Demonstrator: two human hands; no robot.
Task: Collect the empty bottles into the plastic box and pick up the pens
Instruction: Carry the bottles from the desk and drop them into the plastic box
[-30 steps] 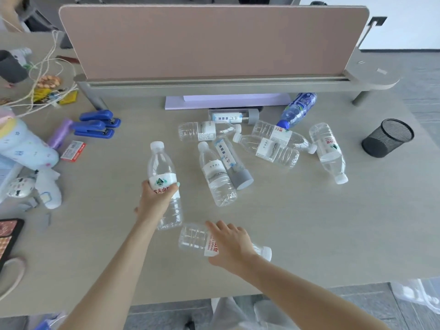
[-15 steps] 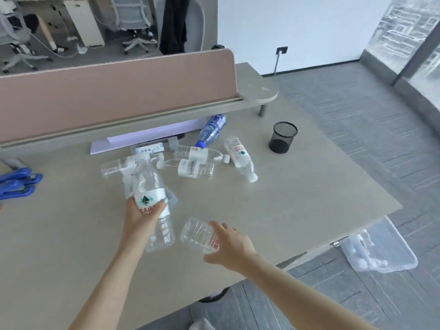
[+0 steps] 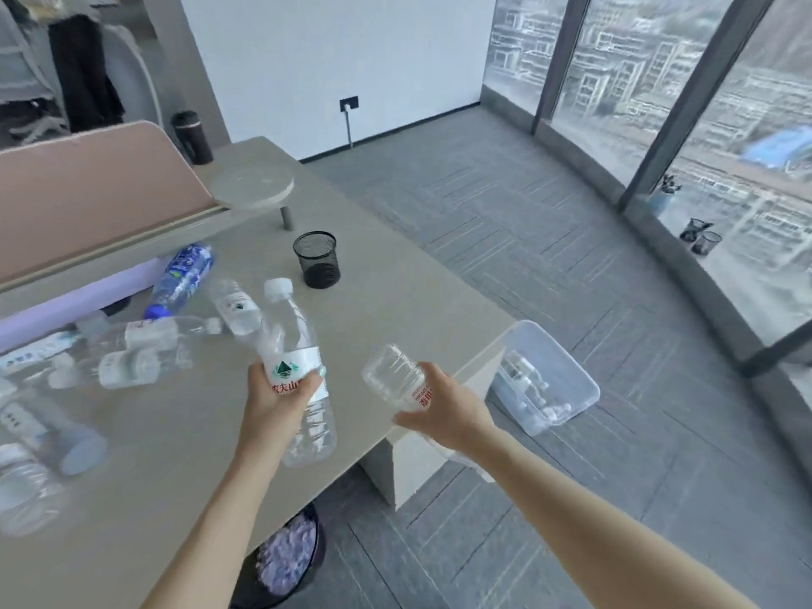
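Observation:
My left hand grips a clear bottle with a green and white label, held upright above the desk with its white cap on top. My right hand holds a second clear bottle with red lettering, its base pointing up and left, near the desk's right edge. A clear plastic box sits on the floor right of the desk with some bottles inside. Several more empty bottles lie on the desk to the left, among them a blue one. No pens are visible.
A black mesh pen cup stands on the desk near the pink divider panel. A dark bin with purple contents sits under the desk edge. Grey carpet floor and glass windows lie to the right.
The view has swung right toward the floor and the plastic box. Both hands lifted their bottles off the desk and carried them right; the right-hand bottle now hangs at the desk's edge.

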